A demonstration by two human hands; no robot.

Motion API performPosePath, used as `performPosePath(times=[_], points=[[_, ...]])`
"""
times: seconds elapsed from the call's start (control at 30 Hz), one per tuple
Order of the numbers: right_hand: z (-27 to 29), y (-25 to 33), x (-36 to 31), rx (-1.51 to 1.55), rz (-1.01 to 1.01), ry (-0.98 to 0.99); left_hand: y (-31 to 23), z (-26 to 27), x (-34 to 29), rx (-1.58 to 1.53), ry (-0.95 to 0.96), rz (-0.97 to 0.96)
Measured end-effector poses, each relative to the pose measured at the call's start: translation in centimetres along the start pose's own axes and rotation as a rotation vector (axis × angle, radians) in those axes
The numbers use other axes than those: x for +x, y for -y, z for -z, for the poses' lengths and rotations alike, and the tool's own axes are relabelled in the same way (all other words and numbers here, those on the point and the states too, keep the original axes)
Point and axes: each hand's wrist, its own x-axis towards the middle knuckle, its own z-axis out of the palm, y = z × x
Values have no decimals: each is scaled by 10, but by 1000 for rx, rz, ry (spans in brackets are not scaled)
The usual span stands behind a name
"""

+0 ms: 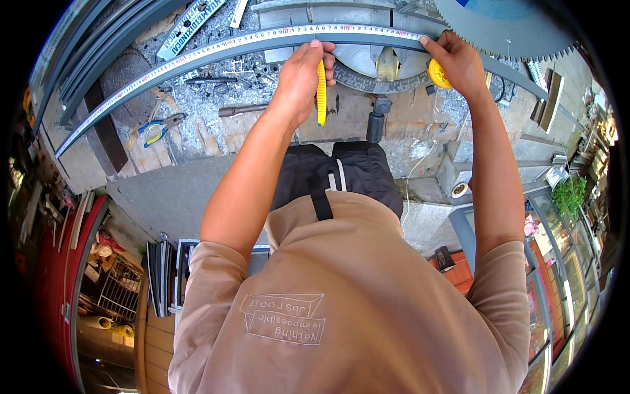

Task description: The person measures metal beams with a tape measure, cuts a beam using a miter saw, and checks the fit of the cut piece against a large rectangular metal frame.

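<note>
A long grey metal profile (476,62) lies across the bench, bent in the view by the fisheye. Along it runs the white blade of a tape measure (230,46). My left hand (295,85) is closed around a slim yellow ribbed stick-like tool (321,95), whose exact kind I cannot make out. Its fingertips touch the profile's near edge. My right hand (461,64) grips the tape measure, with the thumb on the blade and the round yellow case (440,74) hanging below the fingers.
A large toothed saw blade (515,36) stands close beyond my right hand. Beneath the profile sits the saw's round base (361,79) with a dark handle (376,121). Pliers (161,128) rest at the left, near stacked grey profiles (92,72). Metal shavings cover the bench.
</note>
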Motion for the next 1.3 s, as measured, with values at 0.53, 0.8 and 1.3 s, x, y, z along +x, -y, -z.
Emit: performPosePath(times=[0.53, 0.8, 1.3], points=[[0, 0, -1, 13, 4, -1, 0, -8, -2, -5, -53, -9], [2, 3, -1, -1, -12, 15, 1, -12, -1, 8, -89, -7], [2, 4, -3, -6, -41, 21, 3, -9, -1, 25, -75, -10]])
